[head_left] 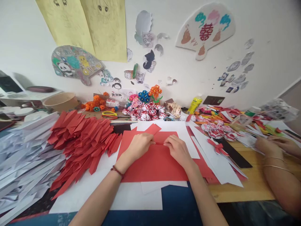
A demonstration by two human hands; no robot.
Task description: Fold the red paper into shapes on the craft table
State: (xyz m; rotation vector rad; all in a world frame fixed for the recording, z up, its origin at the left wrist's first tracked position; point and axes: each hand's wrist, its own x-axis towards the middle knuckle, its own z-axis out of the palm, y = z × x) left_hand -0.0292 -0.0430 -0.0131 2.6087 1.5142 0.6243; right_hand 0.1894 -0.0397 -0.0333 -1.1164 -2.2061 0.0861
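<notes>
A large sheet of red paper (150,166) lies over white sheets (103,188) in front of me. Above its middle, my left hand (141,144) is closed, thumb and fingers pinching a small piece of red paper (154,128) whose folded end sticks out past the knuckles. My right hand (176,147) pinches red paper a short way to the right, its fingers bent and close together. Between the fingertips runs a straight crease or edge; whether both hands hold one same piece is hard to make out.
To the left lie a heap of folded red paper strips (82,141) and a heap of white ones (30,157). Paper flowers (148,110), yellow scissors (109,114) and a yellow bottle (195,104) stand along the wall. At right, a co-worker's hands (270,146) handle paper.
</notes>
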